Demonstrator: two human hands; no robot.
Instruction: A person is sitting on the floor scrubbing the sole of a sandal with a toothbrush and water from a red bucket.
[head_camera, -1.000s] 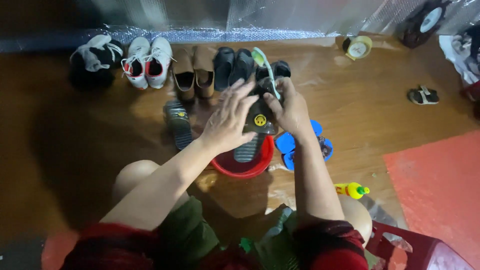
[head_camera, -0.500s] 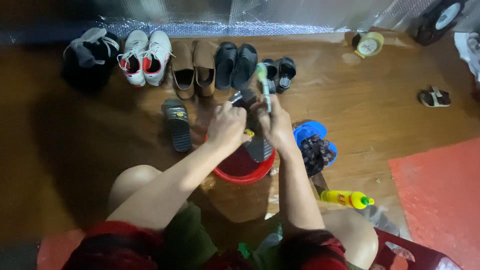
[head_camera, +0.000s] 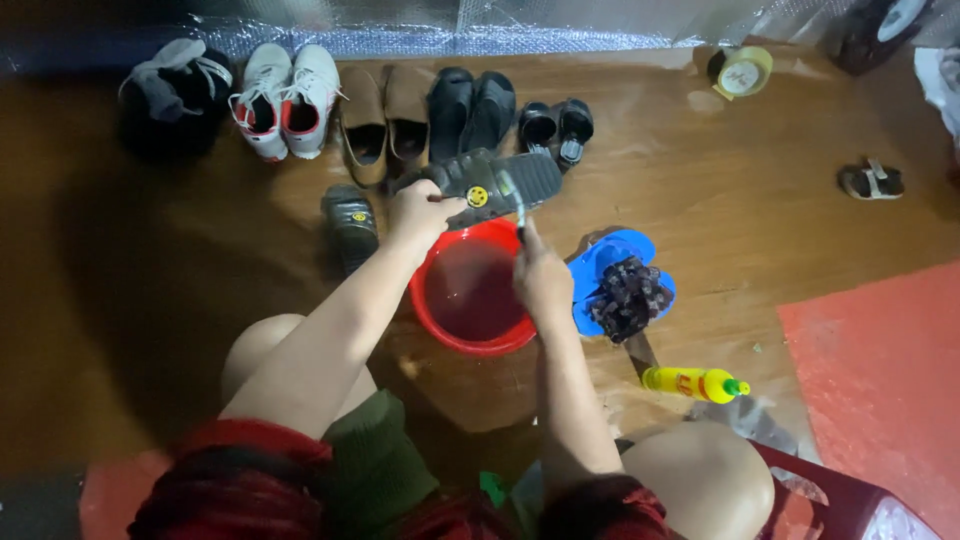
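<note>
A dark sandal (head_camera: 490, 186) is held sole-up just above the far rim of a red basin (head_camera: 425, 300), its treaded underside and a small yellow round badge showing. The left hand (head_camera: 422, 212) is closed around the sandal's heel end, fingers wrapped under it; the right hand (head_camera: 540, 280) is clenched on a thin brush (head_camera: 514, 200) whose head rests against the sole. The sandal looks like light, flexible rubber, probably wet and slick, so a grip around the narrow heel or the edges seems the surest hold. The basin holds dark water. Left of the basin its mate (head_camera: 349, 224) lies on the wet wooden floor (head_camera: 760, 250). Right of the basin sit blue slippers (head_camera: 605, 262) with a dark scrubber (head_camera: 628, 298) on them, and nearer the person, a yellow bottle (head_camera: 692, 382). Beyond the basin, a row of shoes (head_camera: 380, 115) lines the foil-covered wall.
</note>
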